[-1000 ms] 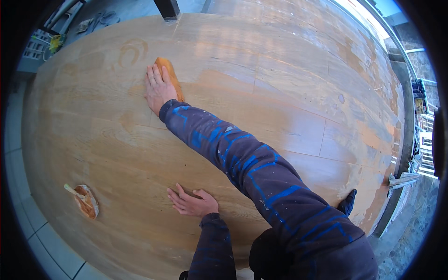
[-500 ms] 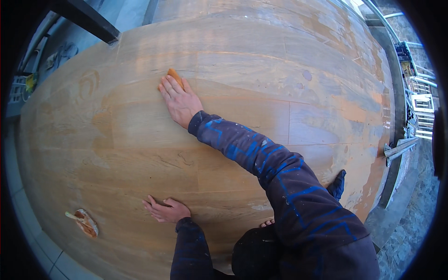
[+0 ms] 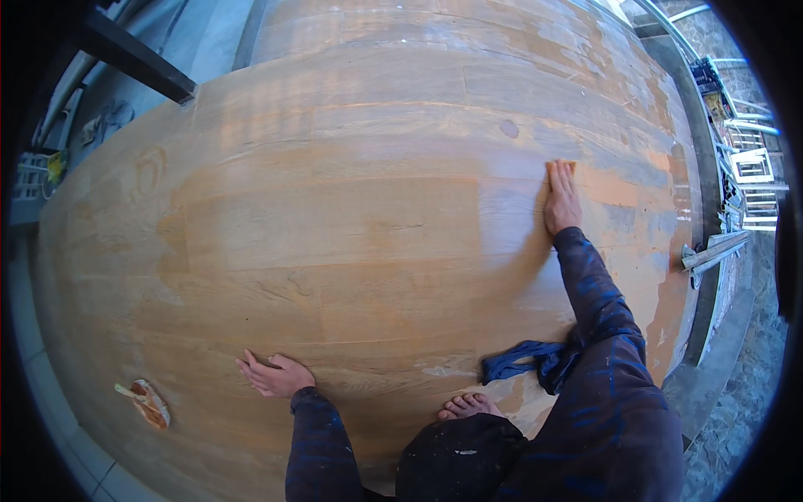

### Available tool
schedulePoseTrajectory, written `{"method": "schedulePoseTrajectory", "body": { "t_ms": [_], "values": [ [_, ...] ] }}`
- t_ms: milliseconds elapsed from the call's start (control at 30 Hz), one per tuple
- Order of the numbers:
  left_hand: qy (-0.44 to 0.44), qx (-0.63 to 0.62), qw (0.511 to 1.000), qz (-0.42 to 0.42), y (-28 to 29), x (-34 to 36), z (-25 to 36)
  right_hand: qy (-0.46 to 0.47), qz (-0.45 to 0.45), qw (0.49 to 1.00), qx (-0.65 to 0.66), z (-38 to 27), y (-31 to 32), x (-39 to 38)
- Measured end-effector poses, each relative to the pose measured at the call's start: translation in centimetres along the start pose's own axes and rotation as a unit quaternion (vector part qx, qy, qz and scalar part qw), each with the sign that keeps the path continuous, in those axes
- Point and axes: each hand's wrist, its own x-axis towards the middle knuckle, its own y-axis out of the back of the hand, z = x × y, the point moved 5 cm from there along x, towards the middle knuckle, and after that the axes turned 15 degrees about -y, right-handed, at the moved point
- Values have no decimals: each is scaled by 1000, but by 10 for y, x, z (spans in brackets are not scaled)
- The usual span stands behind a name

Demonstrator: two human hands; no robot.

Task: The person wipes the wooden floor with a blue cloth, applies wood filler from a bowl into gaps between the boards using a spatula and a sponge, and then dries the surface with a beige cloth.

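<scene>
My right hand [image 3: 563,201] lies at the right part of the wood-look tiled floor [image 3: 376,243], its fingers pressed down over a small orange pad [image 3: 571,163]. Only the pad's edge shows past the fingertips; whether it is a sponge I cannot tell. Nearer me and to the left, my left hand [image 3: 276,376] rests on the tiles with its thumb apart from the fingers and nothing in it. Orange-brown residue [image 3: 615,188] smears the floor around my right hand.
A crumpled dark blue cloth [image 3: 512,361] lies by my bare foot [image 3: 468,406]. At the lower left is an oval, reddish-brown thing with a pale handle-like piece [image 3: 150,405]. A dark post [image 3: 138,58] stands at the far left. Metal pieces [image 3: 715,251] lie along the right edge.
My right hand has swept far to the right across the tiles with the orange pad. The left hand stays on the floor. More of the blue cloth and my foot shows.
</scene>
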Motion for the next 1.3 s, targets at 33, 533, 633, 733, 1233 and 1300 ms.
{"method": "schedulePoseTrajectory", "body": {
  "t_ms": [33, 533, 633, 733, 1233, 1300],
  "values": [
    [9, 6, 1000, 18, 3, 0, 0, -64, 12, 995, -79, 82, 7, 2],
    [-1, -13, 1000, -27, 1, 6, 24, 392, 23, 883, 258, -527, 16, -79],
    [-12, -25, 999, -17, -3, 3, 27, 359, 81, 907, 205, -658, -35, -62],
    [5, -11, 1000, -29, 0, 3, 20, 320, 49, 931, 167, -667, -55, -45],
    [0, -14, 1000, -18, 4, 7, 22, 98, -20, 992, 81, -319, -31, 80],
    [-2, -11, 1000, -17, 5, 5, 18, 34, -39, 998, 26, -249, -27, 86]
  ]
}}
